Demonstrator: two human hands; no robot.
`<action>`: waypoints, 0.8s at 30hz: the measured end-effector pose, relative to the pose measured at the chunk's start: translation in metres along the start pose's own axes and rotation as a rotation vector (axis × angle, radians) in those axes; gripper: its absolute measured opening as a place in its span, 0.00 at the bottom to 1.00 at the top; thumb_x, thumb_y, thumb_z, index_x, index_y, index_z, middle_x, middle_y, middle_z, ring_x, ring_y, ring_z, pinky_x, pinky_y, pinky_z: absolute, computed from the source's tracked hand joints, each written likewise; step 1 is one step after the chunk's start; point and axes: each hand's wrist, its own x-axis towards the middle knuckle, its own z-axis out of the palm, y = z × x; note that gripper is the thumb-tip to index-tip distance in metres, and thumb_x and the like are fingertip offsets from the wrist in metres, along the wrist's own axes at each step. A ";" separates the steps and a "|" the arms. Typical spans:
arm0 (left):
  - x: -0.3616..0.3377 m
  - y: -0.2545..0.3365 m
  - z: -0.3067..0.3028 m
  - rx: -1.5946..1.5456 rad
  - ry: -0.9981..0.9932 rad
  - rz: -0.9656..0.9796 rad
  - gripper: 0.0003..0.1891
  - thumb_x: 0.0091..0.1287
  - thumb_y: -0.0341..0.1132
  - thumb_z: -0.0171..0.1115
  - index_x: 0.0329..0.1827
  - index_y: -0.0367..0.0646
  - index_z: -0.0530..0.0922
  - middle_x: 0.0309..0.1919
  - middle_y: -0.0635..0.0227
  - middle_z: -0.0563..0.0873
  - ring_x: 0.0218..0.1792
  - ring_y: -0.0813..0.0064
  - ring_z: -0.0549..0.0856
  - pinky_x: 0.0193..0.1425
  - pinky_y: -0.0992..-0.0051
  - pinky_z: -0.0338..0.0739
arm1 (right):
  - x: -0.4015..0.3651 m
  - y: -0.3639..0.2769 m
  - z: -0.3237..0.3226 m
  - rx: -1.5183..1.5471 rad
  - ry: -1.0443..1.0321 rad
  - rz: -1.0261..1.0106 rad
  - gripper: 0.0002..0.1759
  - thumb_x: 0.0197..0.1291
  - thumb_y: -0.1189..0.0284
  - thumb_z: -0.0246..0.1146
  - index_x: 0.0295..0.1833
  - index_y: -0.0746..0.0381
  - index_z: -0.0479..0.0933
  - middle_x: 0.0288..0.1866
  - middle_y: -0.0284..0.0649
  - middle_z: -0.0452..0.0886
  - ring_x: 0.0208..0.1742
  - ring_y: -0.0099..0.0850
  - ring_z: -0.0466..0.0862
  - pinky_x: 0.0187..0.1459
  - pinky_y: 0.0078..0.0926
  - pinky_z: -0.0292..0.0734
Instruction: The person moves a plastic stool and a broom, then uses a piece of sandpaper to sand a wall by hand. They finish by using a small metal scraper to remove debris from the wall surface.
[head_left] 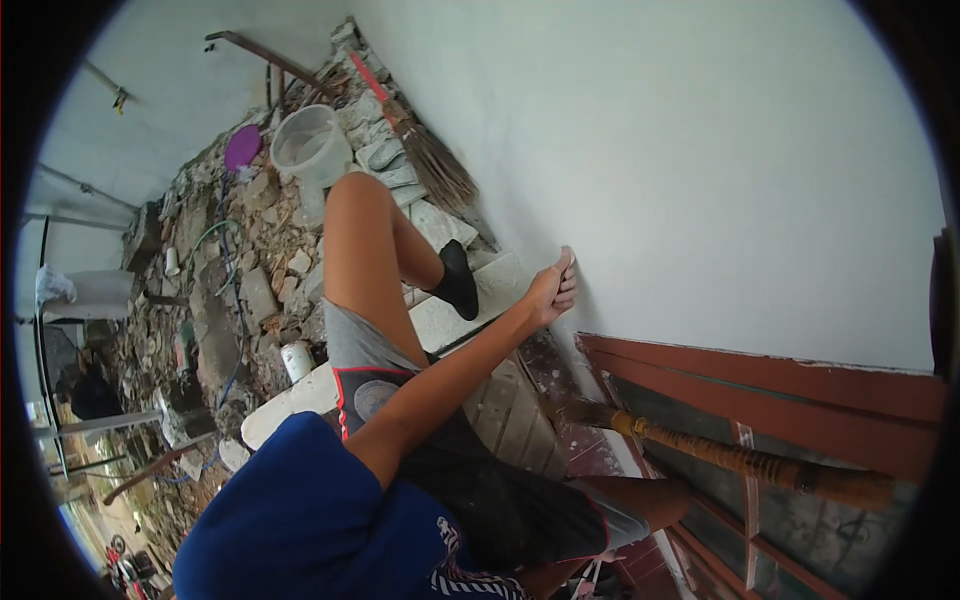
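My left hand (555,288) is closed against the white wall (720,180), fingers curled and thumb extended. Whatever it may hold is too small or hidden to name. Along the bottom edge, a bit of my right forearm and hand (608,556) shows beside my shorts; its fingers cannot be made out. My bent left leg (362,235), with a black sock (459,282), rests by a pale slab (500,283) near the foot of the wall.
Rubble (260,290) covers the ground at left, with a clear plastic bucket (310,143), a purple lid (243,148) and a white can (297,361). A stick broom (430,160) leans by the wall. Another broom's handle (720,450) crosses a red-brown frame (760,385) at right.
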 end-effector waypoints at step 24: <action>0.021 0.009 -0.027 -0.141 0.072 0.170 0.24 0.64 0.59 0.46 0.18 0.53 0.58 0.11 0.81 0.56 0.09 0.85 0.53 0.11 0.83 0.45 | -0.100 -0.086 0.038 0.037 -0.613 -0.287 0.18 0.66 0.62 0.45 0.32 0.65 0.69 0.25 0.34 0.68 0.27 0.24 0.70 0.31 0.21 0.66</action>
